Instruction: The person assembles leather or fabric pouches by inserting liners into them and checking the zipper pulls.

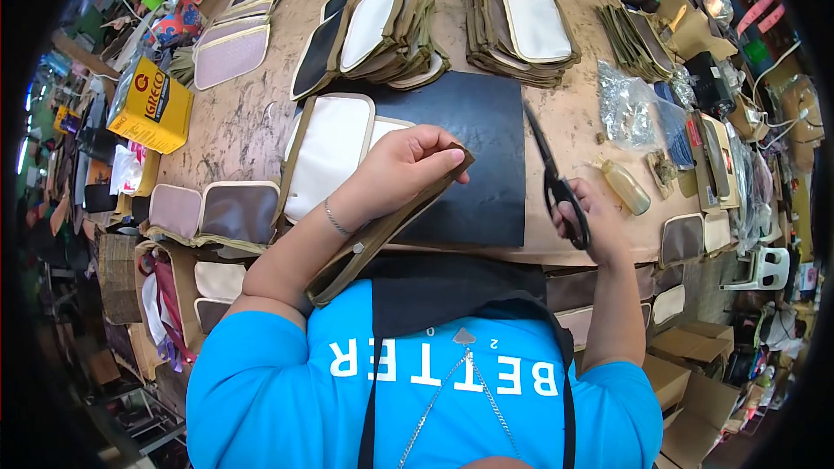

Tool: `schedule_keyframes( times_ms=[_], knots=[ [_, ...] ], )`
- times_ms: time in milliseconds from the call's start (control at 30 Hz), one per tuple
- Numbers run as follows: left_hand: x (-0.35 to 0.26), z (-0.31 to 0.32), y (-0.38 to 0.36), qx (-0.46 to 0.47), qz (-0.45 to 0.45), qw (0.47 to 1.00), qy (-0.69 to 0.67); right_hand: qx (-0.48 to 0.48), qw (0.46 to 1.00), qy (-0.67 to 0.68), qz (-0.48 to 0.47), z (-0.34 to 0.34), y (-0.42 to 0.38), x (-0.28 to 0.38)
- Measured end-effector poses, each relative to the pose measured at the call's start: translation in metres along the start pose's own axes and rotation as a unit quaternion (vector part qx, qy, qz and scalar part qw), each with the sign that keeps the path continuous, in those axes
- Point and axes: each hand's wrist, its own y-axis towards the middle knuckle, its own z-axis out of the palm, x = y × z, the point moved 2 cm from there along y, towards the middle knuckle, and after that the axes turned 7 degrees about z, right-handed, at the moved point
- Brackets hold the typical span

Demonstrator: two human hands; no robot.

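left hand (415, 161): thumb and curled fingers pinching the far end of a long olive-brown trimmed piece (391, 225). piece is above the near edge of the table (569, 108), in front of the apron (465, 295), seen almost edge-on; it slants from the fingertips down to the near left, its lower end beside the left forearm. a small pale spot shows partway along it. full face turned away; cannot tell its shape.

right hand (584, 217): fingers in the handle loops of black-handled scissors (552, 181), blades pointing to the far side, well apart from the piece. cannot tell whether the blades are fully together.

under and beyond the left hand: black mat (491, 169) on the table. a white panel with a pale border (332, 143) lies left of that hand, partly over the mat. two stacks of trimmed panels, left (387, 30) and right (530, 30), sit at the mat's far side. tan bottle (627, 188) just right of the scissors, crumpled clear plastic bag (624, 104) farther off.

handling, by judgement: piece looks light and flexible, a little stiffer along the trimmed edge, unlikely to slip or break; liable to sag if held at one end only. best hold: flat pinch on the trim, near the end. scissors rigid, heavier; loops the place to grip.
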Motion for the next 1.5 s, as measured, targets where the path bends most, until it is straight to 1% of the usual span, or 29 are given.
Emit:
schedule_keyframes(
  times_ms=[67, 100, 200, 233, 333, 733, 833, 1033, 1133, 1167, 1200, 1233, 1267, 1300, 1333, 1367, 1400, 1433, 1467, 1500],
  knots=[
    [0.000, -0.001, 0.001, -0.008, -0.006, 1.000, 0.012, 0.098, 0.995, -0.033, -0.019, 0.022, -0.005, 0.011],
    [0.000, -0.002, 0.001, -0.013, -0.010, 1.000, 0.021, 0.147, 0.987, -0.053, 0.017, 0.022, -0.003, 0.011],
    [0.002, -0.004, 0.002, -0.022, -0.023, 0.999, 0.018, 0.145, 0.978, -0.148, -0.025, 0.042, -0.003, 0.018],
    [0.004, -0.004, 0.002, -0.024, -0.028, 0.999, 0.012, 0.140, 0.978, -0.150, -0.038, 0.047, -0.004, 0.023],
    [0.005, -0.005, 0.002, -0.033, -0.037, 0.999, 0.008, 0.123, 0.980, -0.155, -0.034, 0.049, 0.002, 0.020],
    [0.011, -0.004, 0.007, -0.029, -0.017, 0.999, -0.015, 0.061, 0.985, -0.159, -0.029, 0.048, 0.005, 0.021],
    [0.011, -0.005, 0.006, -0.028, -0.034, 0.999, -0.007, 0.046, 0.986, -0.155, -0.043, 0.049, 0.004, 0.019],
    [0.011, -0.008, 0.005, -0.013, -0.031, 0.999, 0.007, 0.044, 0.990, -0.132, -0.019, 0.050, 0.001, 0.021],
    [-0.003, -0.018, 0.003, -0.034, 0.045, 0.996, -0.064, 0.003, 0.992, -0.128, 0.013, 0.045, 0.004, 0.025],
    [-0.018, -0.029, 0.000, -0.067, 0.043, 0.995, -0.054, -0.032, 0.984, -0.176, -0.008, 0.039, 0.008, 0.024],
    [-0.035, -0.043, 0.000, -0.092, 0.097, 0.991, -0.021, -0.068, 0.972, -0.223, -0.027, 0.031, 0.013, 0.021],
    [-0.064, -0.053, -0.001, -0.126, 0.152, 0.979, 0.050, -0.103, 0.957, -0.269, -0.046, 0.025, 0.016, 0.020],
    [-0.085, -0.064, -0.001, -0.161, 0.181, 0.969, 0.049, -0.152, 0.928, -0.338, -0.046, 0.022, 0.018, 0.022],
    [-0.108, -0.083, 0.002, -0.191, 0.217, 0.948, 0.136, -0.200, 0.892, -0.404, -0.047, 0.019, 0.019, 0.024],
    [-0.132, -0.097, 0.006, -0.233, 0.220, 0.922, 0.217, -0.247, 0.848, -0.466, -0.048, 0.016, 0.020, 0.027],
    [-0.151, -0.117, 0.016, -0.252, 0.234, 0.882, 0.322, -0.268, 0.838, -0.472, -0.064, 0.010, 0.025, 0.022],
    [-0.173, -0.141, 0.023, -0.244, 0.250, 0.762, 0.545, -0.285, 0.824, -0.484, -0.069, 0.008, 0.027, 0.022],
    [-0.175, -0.150, 0.049, -0.290, 0.278, 0.789, 0.465, -0.301, 0.811, -0.497, -0.074, 0.007, 0.029, 0.022],
    [-0.177, -0.159, 0.075, -0.331, 0.314, 0.805, 0.380, -0.317, 0.796, -0.509, -0.078, 0.006, 0.029, 0.022],
    [-0.171, -0.175, 0.099, -0.331, 0.332, 0.796, 0.382, -0.305, 0.807, -0.503, -0.051, 0.006, 0.030, 0.023]
  ],
)
